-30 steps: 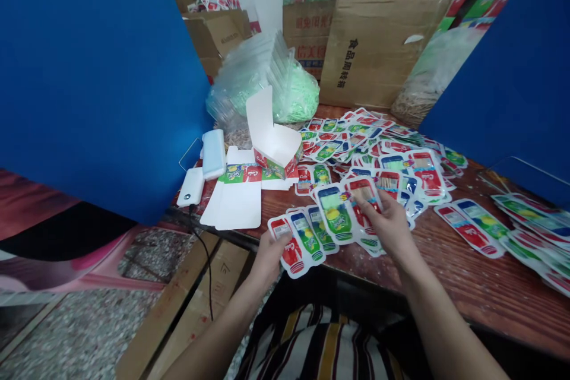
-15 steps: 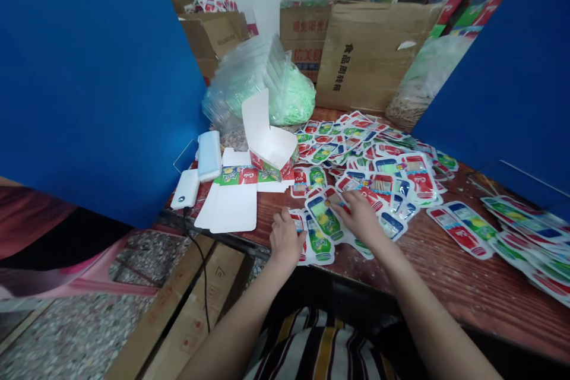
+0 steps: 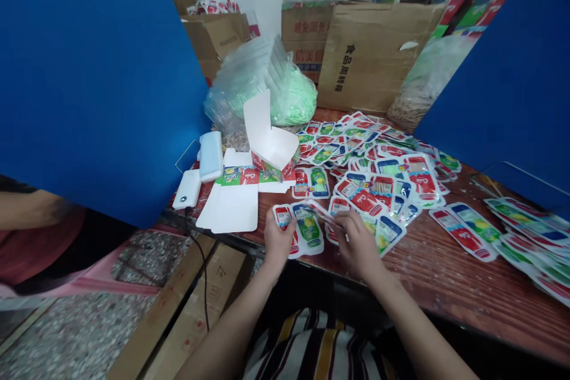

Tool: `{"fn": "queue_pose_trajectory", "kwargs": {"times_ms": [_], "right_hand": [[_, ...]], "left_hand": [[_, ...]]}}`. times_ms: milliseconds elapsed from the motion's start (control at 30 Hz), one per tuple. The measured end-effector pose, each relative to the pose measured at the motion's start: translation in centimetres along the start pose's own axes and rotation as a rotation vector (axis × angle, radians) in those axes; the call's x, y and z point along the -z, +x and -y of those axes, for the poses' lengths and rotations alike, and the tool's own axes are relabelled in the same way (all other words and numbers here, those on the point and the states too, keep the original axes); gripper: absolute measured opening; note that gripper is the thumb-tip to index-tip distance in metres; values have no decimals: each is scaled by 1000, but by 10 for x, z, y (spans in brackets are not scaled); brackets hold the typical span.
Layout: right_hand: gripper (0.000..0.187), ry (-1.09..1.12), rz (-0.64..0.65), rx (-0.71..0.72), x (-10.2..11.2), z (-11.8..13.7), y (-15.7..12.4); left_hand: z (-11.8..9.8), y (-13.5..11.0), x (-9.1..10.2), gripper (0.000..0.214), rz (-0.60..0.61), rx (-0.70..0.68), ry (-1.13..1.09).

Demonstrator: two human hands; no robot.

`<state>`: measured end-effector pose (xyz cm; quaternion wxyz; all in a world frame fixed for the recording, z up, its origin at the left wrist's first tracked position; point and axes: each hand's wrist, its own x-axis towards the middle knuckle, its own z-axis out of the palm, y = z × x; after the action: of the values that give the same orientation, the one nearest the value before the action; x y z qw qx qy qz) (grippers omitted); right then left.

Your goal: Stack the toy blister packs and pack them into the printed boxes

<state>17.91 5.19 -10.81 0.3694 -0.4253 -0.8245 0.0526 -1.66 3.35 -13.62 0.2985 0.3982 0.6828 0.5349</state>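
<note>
Since a moment ago, both hands are drawing back toward the table (image 3: 445, 276) edge. My left hand (image 3: 276, 240) is pinching the printed packets (image 3: 308, 229) there, and my right hand (image 3: 358, 246) is closing its curled fingers on their other end.

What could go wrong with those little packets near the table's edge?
1. The left hand grips a packet strip right at the table edge, with the right hand beside it. A slip might drop it to the floor.
2. The white power bank sits on the table's corner with its cable dangling. A snagged leg could pull it off.
3. The loose packets overlap in a heap, so a sweeping arm could scatter them.
</note>
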Motion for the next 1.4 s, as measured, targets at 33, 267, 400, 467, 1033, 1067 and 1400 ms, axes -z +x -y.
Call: {"fn": "queue_pose_trajectory", "kwargs": {"times_ms": [33, 267, 400, 467, 1033, 1067, 1400], "right_hand": [[13, -18, 19, 34, -3, 3, -5], [32, -20, -51, 164, -15, 7, -28], [33, 40, -37, 176, -10, 3, -31], [31, 63, -14, 165, -6, 2, -30], [14, 100, 97, 79, -11, 2, -11], [13, 78, 83, 94, -13, 0, -12], [32, -185, -20, 394, -5, -12, -36]], "left_hand": [[-4, -1, 1, 49, -30, -87, 85], [-22, 5, 14, 33, 374, -543, 138], [-35, 13, 19, 24, 517, -506, 107], [-40, 15, 19, 24, 553, -470, 93], [-11, 11, -12, 13, 520, -313, -342], [-12, 10, -13, 12, 513, -310, -345], [-25, -4, -6, 28, 600, -195, -313]]}}
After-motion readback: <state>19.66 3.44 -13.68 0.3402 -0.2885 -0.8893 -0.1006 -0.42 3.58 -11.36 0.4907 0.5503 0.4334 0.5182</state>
